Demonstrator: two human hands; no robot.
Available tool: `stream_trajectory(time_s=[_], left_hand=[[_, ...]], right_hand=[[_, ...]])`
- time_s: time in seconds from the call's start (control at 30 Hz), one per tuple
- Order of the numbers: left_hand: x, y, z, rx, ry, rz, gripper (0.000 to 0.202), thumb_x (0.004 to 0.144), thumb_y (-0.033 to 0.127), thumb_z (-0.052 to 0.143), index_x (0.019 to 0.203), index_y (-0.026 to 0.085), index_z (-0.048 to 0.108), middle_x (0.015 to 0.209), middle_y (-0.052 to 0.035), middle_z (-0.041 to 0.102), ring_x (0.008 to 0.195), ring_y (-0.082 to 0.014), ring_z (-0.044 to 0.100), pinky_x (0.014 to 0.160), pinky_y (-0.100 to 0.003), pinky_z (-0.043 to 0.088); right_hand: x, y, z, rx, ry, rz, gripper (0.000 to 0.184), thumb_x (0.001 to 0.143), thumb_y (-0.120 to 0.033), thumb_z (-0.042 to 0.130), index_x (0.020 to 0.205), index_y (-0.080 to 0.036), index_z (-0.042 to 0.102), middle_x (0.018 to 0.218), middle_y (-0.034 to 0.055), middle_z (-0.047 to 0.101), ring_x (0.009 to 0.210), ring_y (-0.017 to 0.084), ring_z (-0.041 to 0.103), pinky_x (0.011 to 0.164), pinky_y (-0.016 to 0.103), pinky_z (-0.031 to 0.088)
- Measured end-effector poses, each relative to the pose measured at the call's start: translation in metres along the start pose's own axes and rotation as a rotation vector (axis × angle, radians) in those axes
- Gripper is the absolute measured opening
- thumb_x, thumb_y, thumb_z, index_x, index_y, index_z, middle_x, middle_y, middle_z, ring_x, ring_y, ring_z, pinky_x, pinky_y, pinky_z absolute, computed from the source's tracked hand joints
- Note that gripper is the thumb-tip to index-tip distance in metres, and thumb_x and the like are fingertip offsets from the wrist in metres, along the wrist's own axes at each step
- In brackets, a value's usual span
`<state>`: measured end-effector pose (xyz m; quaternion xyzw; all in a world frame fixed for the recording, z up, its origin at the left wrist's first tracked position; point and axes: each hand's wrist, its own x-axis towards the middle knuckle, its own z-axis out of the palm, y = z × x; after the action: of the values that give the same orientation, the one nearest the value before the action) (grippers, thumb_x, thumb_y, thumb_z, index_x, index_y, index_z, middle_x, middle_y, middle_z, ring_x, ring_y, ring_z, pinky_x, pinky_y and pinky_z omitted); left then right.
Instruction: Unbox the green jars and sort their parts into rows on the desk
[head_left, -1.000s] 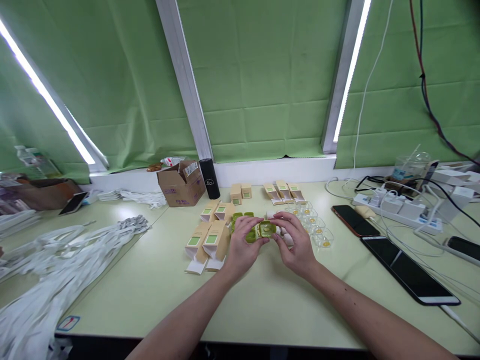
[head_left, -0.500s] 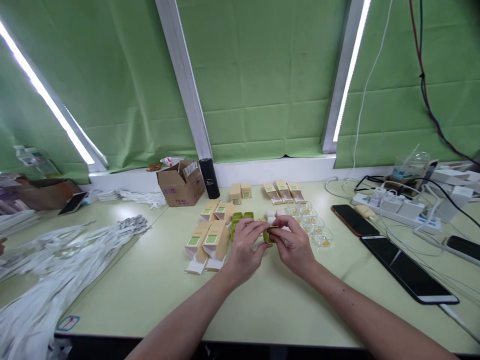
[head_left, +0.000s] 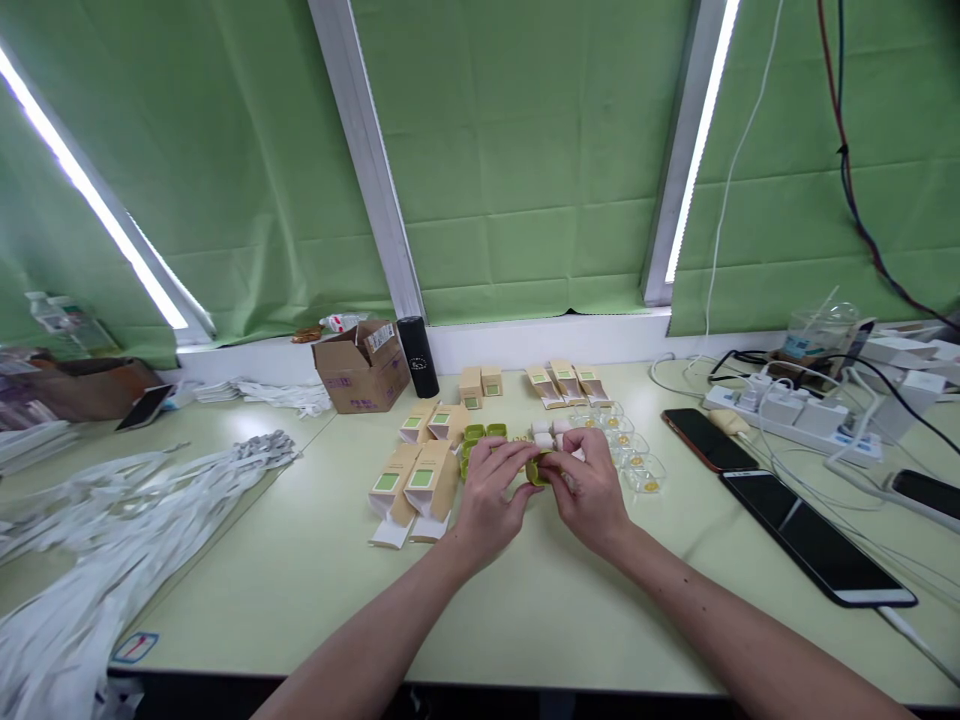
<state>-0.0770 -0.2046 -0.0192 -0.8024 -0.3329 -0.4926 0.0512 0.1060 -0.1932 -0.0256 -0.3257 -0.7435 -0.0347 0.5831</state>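
Between my fingers is a small olive-green cup-like piece. My left hand grips its left side, and my right hand pinches its right side. Similar green pieces stand just behind my left hand, partly hidden by it. Small white blocks lie behind my right hand. To its right are several clear plastic shells with yellow spots inside. Left of my left hand, several kraft-paper boxes with green labels lie with flaps open.
More small boxes and open boxes stand at the back. A brown carton and a black cylinder are behind left. White straps cover the left side. Phones and a power strip lie right.
My right fingers have shifted slightly on the green piece, and more of the white blocks shows behind them. The left hand stays almost where it was.
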Motion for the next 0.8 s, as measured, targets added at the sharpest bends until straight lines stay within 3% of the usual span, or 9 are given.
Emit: stream_trajectory(time_s=[0.37,0.8], left_hand=[[0.0007,0.0019,0.0001,-0.008,0.024,-0.059,0.040,0.092,0.020,0.072,0.131,0.026,0.069,0.120,-0.0088,0.076,0.113,-0.0298,0.061,0.097,-0.052,0.054],[0.0005,0.0022,0.0000,-0.018,0.042,-0.097,0.040,0.090,0.019,0.074,0.129,0.027,0.070,0.119,-0.0077,0.077,0.112,-0.0303,0.062,0.098,-0.052,0.052]], right_hand=[[0.0001,0.0010,0.0002,-0.043,0.013,-0.070,0.019,0.098,-0.013,0.059,0.088,-0.024,0.071,0.077,0.0031,0.048,0.075,0.020,0.047,0.063,0.036,0.039],[0.0012,-0.0015,-0.0022,-0.061,0.045,-0.143,0.020,0.099,-0.015,0.058,0.088,-0.025,0.072,0.073,0.0029,0.049,0.070,0.020,0.046,0.062,0.037,0.037]])
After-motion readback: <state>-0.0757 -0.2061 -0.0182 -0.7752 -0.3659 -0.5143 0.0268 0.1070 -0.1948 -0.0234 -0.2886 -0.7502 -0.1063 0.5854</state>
